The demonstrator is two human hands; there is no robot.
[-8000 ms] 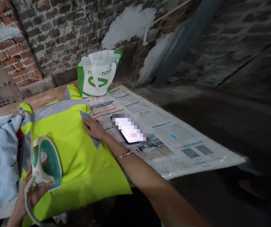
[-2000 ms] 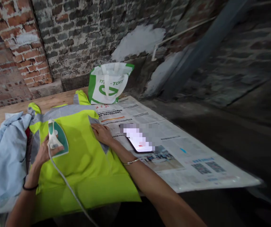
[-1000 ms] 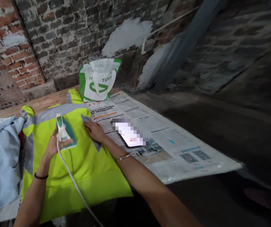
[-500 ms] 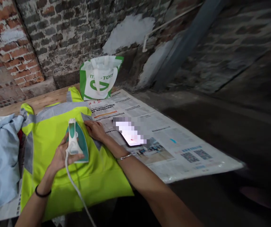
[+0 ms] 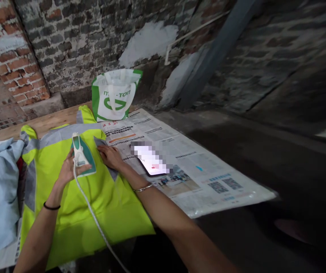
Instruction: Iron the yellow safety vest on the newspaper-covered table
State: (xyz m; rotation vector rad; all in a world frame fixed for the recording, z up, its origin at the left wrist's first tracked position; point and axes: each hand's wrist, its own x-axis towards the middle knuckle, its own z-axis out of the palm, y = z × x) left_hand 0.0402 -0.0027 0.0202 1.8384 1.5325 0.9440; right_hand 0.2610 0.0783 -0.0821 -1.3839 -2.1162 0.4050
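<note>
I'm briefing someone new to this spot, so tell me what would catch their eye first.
First, the neon-yellow garment with grey bands, spread across the left and middle of the view, with a teal-and-white iron on it in the left hand. Next, the phone with its bright, partly blurred-out screen, lying on the newspaper right of the garment. Then the green-and-white bag standing beyond them.

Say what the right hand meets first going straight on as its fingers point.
Likely the iron, near its nose, across the yellow garment; the right hand might just clear the tip, depth being unclear.
</note>
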